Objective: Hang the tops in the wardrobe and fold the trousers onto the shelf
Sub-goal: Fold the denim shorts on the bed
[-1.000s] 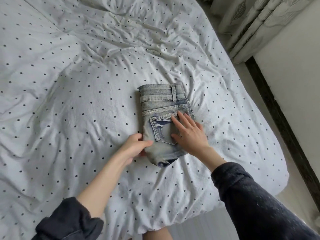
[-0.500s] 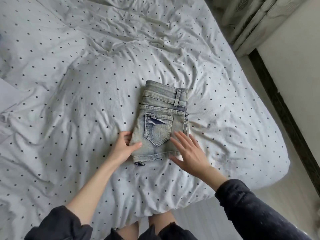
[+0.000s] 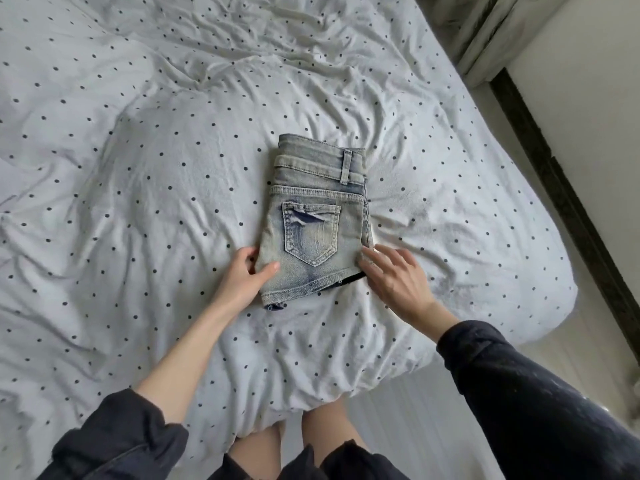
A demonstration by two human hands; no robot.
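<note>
Folded denim shorts (image 3: pixel 317 216) on dotted bed (image 3: pixel 138 168), waistband far, hem near, left hand (image 3: pixel 242 275) pinching hem corner, right hand (image 3: pixel 394 275) flat, fingers straight, at opposite corner

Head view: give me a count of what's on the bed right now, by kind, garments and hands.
Folded denim shorts: 1
Hands at the shorts: 2, the left hand gripping the left edge, the right hand with fingers extended at the right edge
Tops on the polka-dot bedsheet: 0 in view
Total: 3

Head view, downward (over bed (image 3: pixel 138 168))
</note>
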